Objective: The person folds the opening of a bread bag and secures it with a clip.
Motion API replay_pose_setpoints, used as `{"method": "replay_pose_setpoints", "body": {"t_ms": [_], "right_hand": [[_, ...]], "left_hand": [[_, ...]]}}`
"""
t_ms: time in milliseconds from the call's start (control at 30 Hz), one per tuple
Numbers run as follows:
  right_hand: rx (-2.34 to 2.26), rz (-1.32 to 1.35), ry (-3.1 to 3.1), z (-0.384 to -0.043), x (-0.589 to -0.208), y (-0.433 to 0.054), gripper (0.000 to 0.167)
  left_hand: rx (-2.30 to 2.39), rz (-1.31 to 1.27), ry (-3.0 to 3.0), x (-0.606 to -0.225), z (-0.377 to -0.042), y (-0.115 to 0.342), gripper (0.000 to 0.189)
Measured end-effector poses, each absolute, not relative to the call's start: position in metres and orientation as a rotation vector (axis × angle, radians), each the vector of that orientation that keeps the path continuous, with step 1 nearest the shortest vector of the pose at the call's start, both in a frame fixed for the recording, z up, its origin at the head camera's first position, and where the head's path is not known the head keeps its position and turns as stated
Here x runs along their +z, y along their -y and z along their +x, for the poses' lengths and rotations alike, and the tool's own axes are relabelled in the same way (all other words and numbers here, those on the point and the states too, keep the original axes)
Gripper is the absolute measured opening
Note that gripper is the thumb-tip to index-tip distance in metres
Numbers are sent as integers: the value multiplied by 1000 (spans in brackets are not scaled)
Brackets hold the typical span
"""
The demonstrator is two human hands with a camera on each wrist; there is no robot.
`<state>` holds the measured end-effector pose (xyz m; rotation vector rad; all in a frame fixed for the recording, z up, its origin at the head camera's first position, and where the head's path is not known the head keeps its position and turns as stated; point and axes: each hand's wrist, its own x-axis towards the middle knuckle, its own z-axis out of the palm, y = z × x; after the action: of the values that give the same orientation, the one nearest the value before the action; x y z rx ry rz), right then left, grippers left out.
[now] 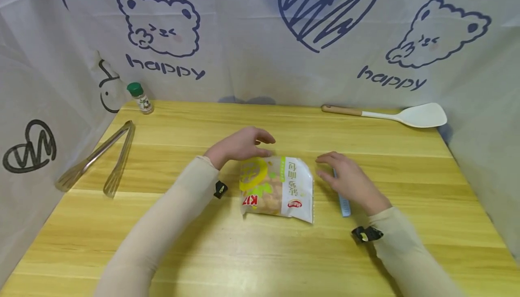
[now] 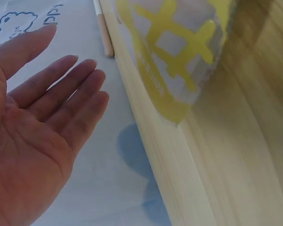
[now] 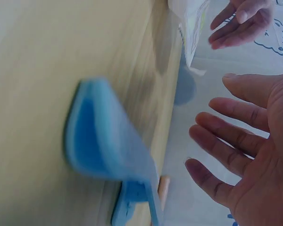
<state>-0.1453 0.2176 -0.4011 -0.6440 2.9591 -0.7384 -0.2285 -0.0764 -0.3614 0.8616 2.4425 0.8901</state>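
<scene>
A snack packet in white, yellow and green lies in the middle of the table, its yellow-patterned end large in the left wrist view. My left hand is just beyond the packet's upper left corner, fingers loosely extended, holding nothing. To the packet's right, my right hand hovers with fingers spread and nothing in its grasp. Partly hidden under it in the head view is a long, narrow light-blue plastic piece. The right wrist view shows this blue piece close up, hollow and apart from the fingers.
Metal tongs lie spread at the left side. A small green-capped seasoning bottle stands in the back left corner. Along the back right edge rests a white spatula with a wooden handle. White cloth walls enclose the table's back and sides.
</scene>
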Motion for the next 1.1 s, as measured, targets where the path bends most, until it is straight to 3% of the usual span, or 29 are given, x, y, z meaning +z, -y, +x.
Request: {"method": "replay_pose_setpoints", "body": {"t_ms": [600,867,1100], "right_hand": [[-790,-538,-2888,-148,-404,-196,32],[-794,-505,-2835,-155,-406,-193,28],[-779,-456,-2838,-157,-408,-190,15]], "left_hand": [[726,873,-2360,-374,-242,29,38],[741,845,-2350,-381,-243,21,18],[721,856,-2391,-383,-243,21,13]]}}
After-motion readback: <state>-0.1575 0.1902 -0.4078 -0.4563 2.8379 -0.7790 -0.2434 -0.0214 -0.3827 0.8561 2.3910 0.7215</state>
